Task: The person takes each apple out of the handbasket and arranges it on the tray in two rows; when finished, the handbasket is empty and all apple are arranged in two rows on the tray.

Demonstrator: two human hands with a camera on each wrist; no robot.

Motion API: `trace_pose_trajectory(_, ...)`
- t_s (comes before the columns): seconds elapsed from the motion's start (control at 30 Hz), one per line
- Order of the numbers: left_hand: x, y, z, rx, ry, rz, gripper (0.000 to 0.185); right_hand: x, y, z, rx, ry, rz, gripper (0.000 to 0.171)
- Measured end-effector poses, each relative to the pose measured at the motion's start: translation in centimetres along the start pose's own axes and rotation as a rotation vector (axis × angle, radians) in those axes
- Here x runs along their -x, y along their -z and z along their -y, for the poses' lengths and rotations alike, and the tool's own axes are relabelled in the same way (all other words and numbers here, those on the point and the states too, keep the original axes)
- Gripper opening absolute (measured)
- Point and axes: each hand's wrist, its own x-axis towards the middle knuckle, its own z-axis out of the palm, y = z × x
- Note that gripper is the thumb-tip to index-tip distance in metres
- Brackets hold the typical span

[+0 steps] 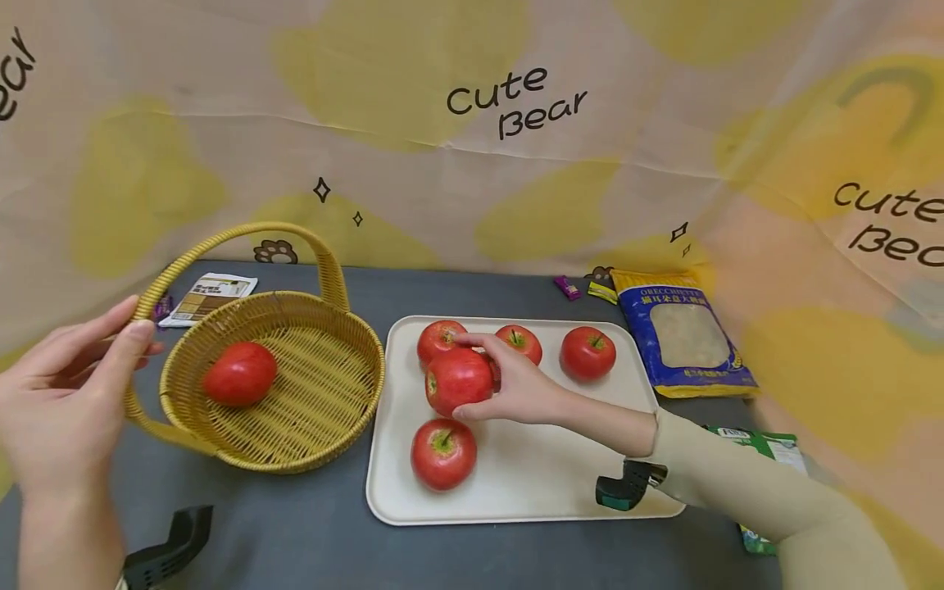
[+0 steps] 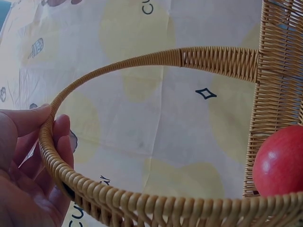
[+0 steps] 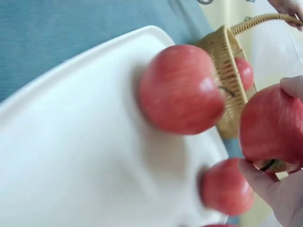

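Observation:
My left hand [image 1: 70,385] pinches the yellow handle [image 2: 109,71] of a round wicker basket [image 1: 324,401] between thumb and fingers. One red apple [image 1: 240,374] lies in the basket, toward its left side. Over the left part of a white tray [image 1: 560,467], my right hand [image 1: 519,385] grips another red apple [image 3: 272,127] with thumb and fingers on opposite sides. Around the held apple, several more rest on the tray: a front-left apple [image 1: 443,455], a back-left apple [image 1: 440,342] partly hidden by the hand, a back-middle apple [image 1: 519,342] and a back-right apple [image 1: 587,354].
Behind the basket lies a white and brown packet [image 1: 210,297]. A blue and yellow pasta bag [image 1: 686,336] leans at the tray's right, with small purple [image 1: 567,287] and yellow wrappers [image 1: 602,292] beside it. My right sleeve partly covers a green packet [image 1: 782,447]. A printed cloth hangs behind.

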Motion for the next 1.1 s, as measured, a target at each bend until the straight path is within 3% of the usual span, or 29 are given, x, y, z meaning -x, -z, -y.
trace_pose_trajectory(0.1,0.0,0.2,0.1,0.008,0.004,0.002,0.030,1.5,0.6,-1.2,-0.017,-0.063,-0.061,0.083)
trace_pose_trajectory(0.23,0.0,0.4,0.2,-0.077,0.003,-0.001,0.029,3.6,1.1,-2.7,-0.009,-0.140,-0.140,0.079)
trace_pose_trajectory(0.37,-0.1,0.7,0.4,0.008,0.009,0.004,0.030,5.4,1.4,-4.3,0.051,-0.170,-0.176,0.077)
trace_pose_trajectory(0.53,-0.3,0.7,0.7,0.090,0.017,-0.002,0.030,7.2,1.5,-5.7,0.171,-0.124,-0.151,0.077)
trace_pose_trajectory(0.9,-0.3,0.5,0.8,0.012,0.022,-0.013,0.029,9.0,1.3,-6.2,0.610,0.019,-0.049,0.081)
trace_pose_trajectory(1.0,-0.3,0.3,0.7,-0.007,0.018,-0.004,0.029,9.0,1.0,-6.1,0.661,0.044,-0.042,0.083)
trace_pose_trajectory(1.1,-0.3,0.1,0.7,0.047,0.018,0.008,0.029,9.1,0.8,-6.2,0.640,0.048,-0.056,0.085)
